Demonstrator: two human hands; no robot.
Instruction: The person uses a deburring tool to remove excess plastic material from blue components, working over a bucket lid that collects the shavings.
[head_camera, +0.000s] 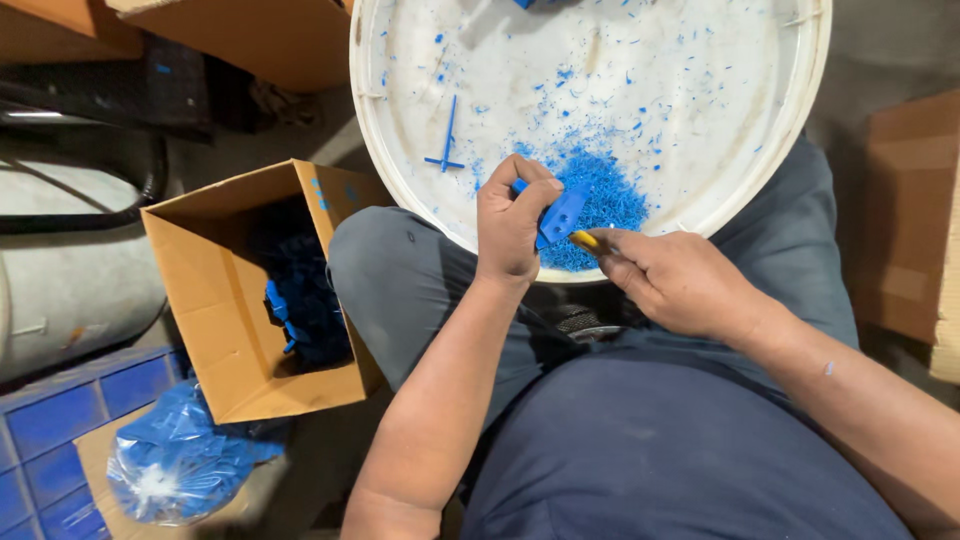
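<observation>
Trimming small blue plastic part (562, 213) over white basin (400, 150).
Light, stiff, likely slippery; pinched by left hand (512, 222); right hand (672, 280) clenched on yellow-handled tool (586, 241).

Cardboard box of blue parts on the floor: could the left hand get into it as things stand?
Probably yes. The cardboard box stands open-topped beside the left knee, with nothing over its opening. But the left hand is gripping a blue plastic part over the white tub, so it would have to let go first.
</observation>
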